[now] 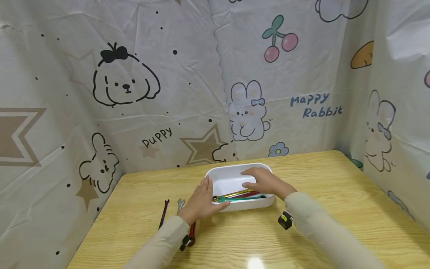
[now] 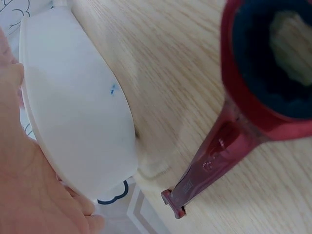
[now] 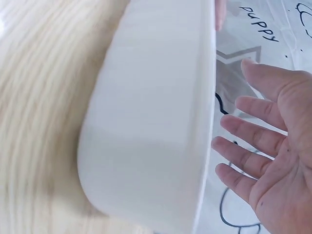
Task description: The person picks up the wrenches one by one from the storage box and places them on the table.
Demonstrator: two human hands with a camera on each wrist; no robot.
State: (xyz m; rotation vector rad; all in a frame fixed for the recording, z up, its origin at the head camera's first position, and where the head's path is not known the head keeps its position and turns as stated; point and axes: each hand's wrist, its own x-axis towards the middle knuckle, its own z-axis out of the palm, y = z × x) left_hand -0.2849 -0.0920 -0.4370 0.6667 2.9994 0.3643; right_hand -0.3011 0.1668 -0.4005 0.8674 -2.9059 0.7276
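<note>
One oblong white plastic box (image 1: pixel 248 205) stands in the head view, with a green metal wrench (image 1: pixel 239 198) and yellow metal wrench (image 1: pixel 237 193) inside along its near wall. The left grip (image 1: pixel 201 199), fingers extended, rests against its left end, clasping nothing; the right grip (image 1: pixel 264 181), parted and empty, hovers over the right half, wrenches below.

From the left wrist, a dark-red ring-ended wrench (image 2: pixel 243 123) lies outside the box; a leftward shove could drive the box into it.

From the right wrist, spread fingers clear the rim; a snagged wrist could tip the box.
</note>
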